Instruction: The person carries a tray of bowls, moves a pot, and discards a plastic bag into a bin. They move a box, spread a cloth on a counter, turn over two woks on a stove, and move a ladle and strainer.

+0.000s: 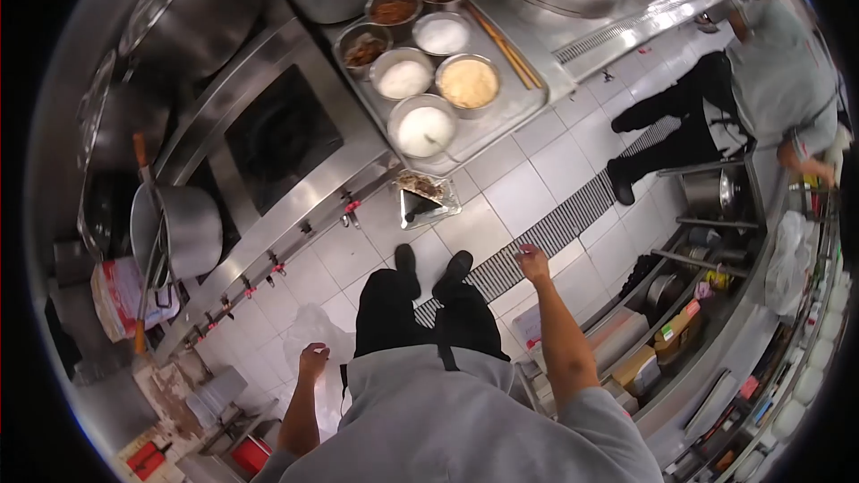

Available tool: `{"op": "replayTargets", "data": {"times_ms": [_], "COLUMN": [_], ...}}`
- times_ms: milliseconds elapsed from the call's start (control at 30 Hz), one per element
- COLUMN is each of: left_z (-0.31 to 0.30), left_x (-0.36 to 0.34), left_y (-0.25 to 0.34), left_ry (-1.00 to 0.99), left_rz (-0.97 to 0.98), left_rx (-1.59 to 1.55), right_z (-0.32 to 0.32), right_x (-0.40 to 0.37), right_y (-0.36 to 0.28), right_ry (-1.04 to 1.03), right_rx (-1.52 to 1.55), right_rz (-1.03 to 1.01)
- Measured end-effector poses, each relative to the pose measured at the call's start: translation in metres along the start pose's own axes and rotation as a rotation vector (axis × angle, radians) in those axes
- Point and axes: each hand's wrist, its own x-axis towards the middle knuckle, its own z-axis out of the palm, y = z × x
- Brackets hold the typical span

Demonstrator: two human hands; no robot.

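My left hand (313, 360) hangs low at my left side with its fingers curled. A translucent plastic bag (315, 329) is right beside it; I cannot make out whether the fingers grip the bag. My right hand (532, 262) is held out to the right above the floor drain grating (565, 231). Its fingers are bent together, and whatever they may hold is too small to tell. Neither hand touches the metal tray (528, 112) ahead, which bears several round metal bowls, among them one of white powder (424, 131) and one of tan powder (468, 82).
A stove (282, 139) with red-handled valves runs along the left, with a large pot (192, 231) on it. An open triangular container (426, 199) is below the tray's corner. Shelves with boxes (677, 329) line the right. Another person (777, 67) stands at the far right.
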Motion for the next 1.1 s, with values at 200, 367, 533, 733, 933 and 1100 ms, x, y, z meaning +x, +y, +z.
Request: {"op": "replayTargets", "data": {"times_ms": [200, 367, 533, 733, 933, 1100], "left_z": [0.030, 0.063, 0.072, 0.094, 0.121, 0.120], "left_x": [-0.007, -0.006, -0.020, -0.049, -0.092, -0.103], "left_y": [0.037, 0.026, 0.044, -0.019, -0.029, -0.030], "left_ry": [-0.037, -0.065, -0.076, -0.017, -0.057, -0.144], "left_rz": [-0.015, -0.014, -0.046, -0.113, -0.250, -0.361], "left_rx": [0.063, 0.113, 0.217, 0.096, -0.045, -0.072], "right_z": [0.054, 0.025, 0.018, 0.023, 0.050, 0.100], "right_x": [0.062, 0.027, 0.039, 0.079, 0.121, 0.175], "right_y": [0.074, 0.062, 0.083, 0.067, -0.035, -0.057], "right_ry": [0.072, -0.117, -0.059, -0.040, -0.126, -0.073], "right_rx": [0.148, -0.145, -0.261, -0.389, -0.375, -0.264], "right_rz": [-0.079, 0.077, -0.066, -0.204, -0.154, -0.174]}}
